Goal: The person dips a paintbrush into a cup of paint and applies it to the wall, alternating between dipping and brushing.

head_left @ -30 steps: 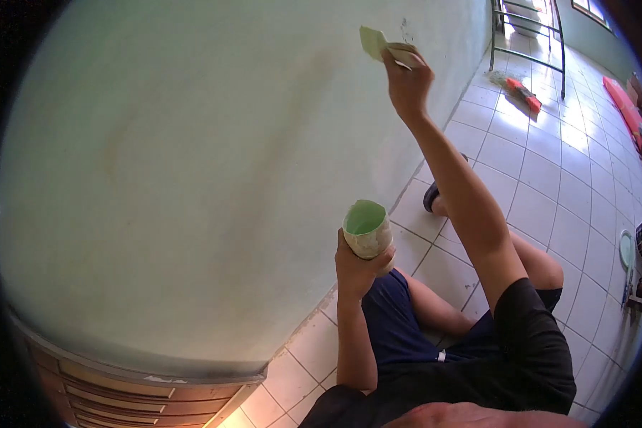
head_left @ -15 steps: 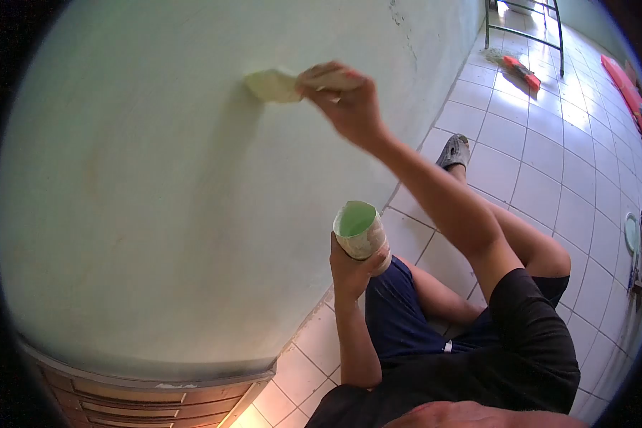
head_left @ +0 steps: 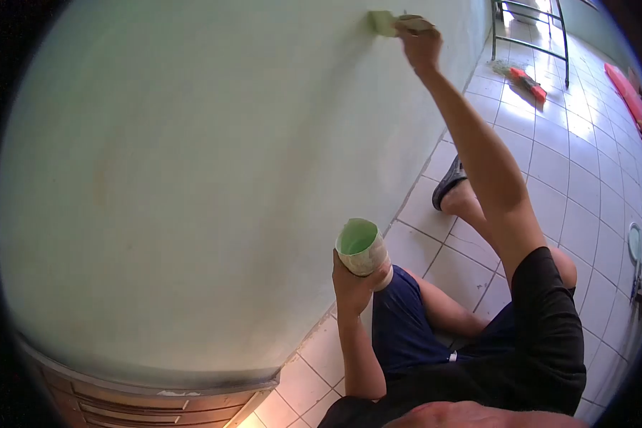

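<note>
A paintbrush [head_left: 383,23] with pale green bristles is gripped by its handle in my right hand [head_left: 422,48], with that arm stretched far forward. Its bristles appear to be against the pale green wall [head_left: 192,178], near the top of the view. My left hand [head_left: 353,287] is wrapped around a whitish, paint-smeared cup [head_left: 366,260] with a ragged rim. Light green shows inside the cup, which is held low beside the wall, above my bent leg.
White floor tiles [head_left: 510,167] run along the wall's base. A metal stand [head_left: 531,43] and a red-and-black object [head_left: 528,84] are farther ahead. Wooden slatted furniture [head_left: 143,414] is at lower left. A round light-coloured object [head_left: 634,242] lies at right.
My right hand has moved the paintbrush forward and to the right along the wall, straightening the arm. My left hand still holds the cup in nearly the same place. My foot has shifted back.
</note>
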A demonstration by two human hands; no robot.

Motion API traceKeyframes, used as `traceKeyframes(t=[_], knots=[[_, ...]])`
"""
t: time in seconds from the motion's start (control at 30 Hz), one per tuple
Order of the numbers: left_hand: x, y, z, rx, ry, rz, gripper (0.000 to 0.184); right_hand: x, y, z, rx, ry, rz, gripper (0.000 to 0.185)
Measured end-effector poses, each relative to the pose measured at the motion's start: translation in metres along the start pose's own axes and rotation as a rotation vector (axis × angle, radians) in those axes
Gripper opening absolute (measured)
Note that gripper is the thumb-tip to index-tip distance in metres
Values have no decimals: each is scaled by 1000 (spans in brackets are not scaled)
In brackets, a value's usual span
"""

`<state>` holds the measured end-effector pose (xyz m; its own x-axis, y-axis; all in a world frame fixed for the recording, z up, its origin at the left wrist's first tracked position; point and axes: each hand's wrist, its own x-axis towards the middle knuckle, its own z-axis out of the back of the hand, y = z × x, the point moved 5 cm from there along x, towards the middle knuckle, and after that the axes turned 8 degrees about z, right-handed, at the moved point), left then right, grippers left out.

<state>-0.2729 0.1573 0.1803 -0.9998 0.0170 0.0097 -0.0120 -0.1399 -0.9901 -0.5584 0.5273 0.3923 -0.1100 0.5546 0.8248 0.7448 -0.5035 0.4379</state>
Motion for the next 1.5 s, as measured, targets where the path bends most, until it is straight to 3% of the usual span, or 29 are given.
traceKeyframes(t=[0.07, 0.17, 0.2, 0.27, 0.33, 0.43, 0.57, 0.6, 0.73, 0.77, 0.8, 0.87, 0.97, 1.03, 1.07, 1.17, 1.3, 1.37, 1.43, 1.47, 1.5], knots=[[1, 0, -4, -27, -2, -40, 87, -25, 63, -18, -109, 47, 146, 9], [2, -4, -13, 19, 5, -12, 87, -95, 156, -48, 166, 175, 310, 15], [2, -1, -15, 20, 12, -9, 87, -106, 186, -43, 189, 280, 199, 18], [5, 5, -19, -30, 54, -5, 87, -114, 224, -40, 379, 197, 355, 15], [5, 8, -22, -40, 68, -6, 88, -108, 242, -32, 492, 337, 263, 11], [3, 6, -23, -48, 77, -10, 88, -83, 213, -36, 734, 405, 97, 9], [2, 10, -17, -34, 65, -34, 86, -33, 107, -46, 821, 372, -163, 11], [2, 9, -16, -37, 59, -37, 86, -21, 88, -41, 760, 315, -268, 15], [-3, 0, -13, -32, 33, -32, 84, 43, -41, -44, 596, 72, -340, 25], [-4, -2, -11, 32, 11, -26, 84, 55, -49, -37, 480, -1, -282, 20], [-3, 0, -10, 32, 8, -28, 84, 62, -52, -32, 606, -77, -291, 11], [-3, 5, -10, 2, 16, -26, 84, 69, -4, -14, -49, -115, -30, 8], [-3, 4, -9, 35, 15, -50, 82, 55, 20, -43, 3, 7, 95, 7], [-2, 5, -10, -6, 32, -43, 82, 23, 68, -66, -197, 79, 275, 16], [-2, 6, -11, -46, 44, -38, 82, 3, 110, -61, -126, 75, 232, 16], [2, 15, -15, -56, 42, -12, 83, -43, 177, -70, 135, 136, 402, 9], [8, 22, -22, -40, 95, -45, 82, -76, 243, -49, 378, 396, 331, 8], [6, 19, -25, -86, 67, -47, 81, -76, 247, -45, 455, 440, 298, 7], [3, 17, -26, -63, 71, -26, 81, -72, 225, -45, 697, 474, 32, 8], [3, 18, -26, -38, 76, -7, 81, -68, 205, -47, 637, 440, 107, 9], [3, 20, -25, -35, 78, -10, 81, -63, 180, -50, 678, 418, 6, 6]])
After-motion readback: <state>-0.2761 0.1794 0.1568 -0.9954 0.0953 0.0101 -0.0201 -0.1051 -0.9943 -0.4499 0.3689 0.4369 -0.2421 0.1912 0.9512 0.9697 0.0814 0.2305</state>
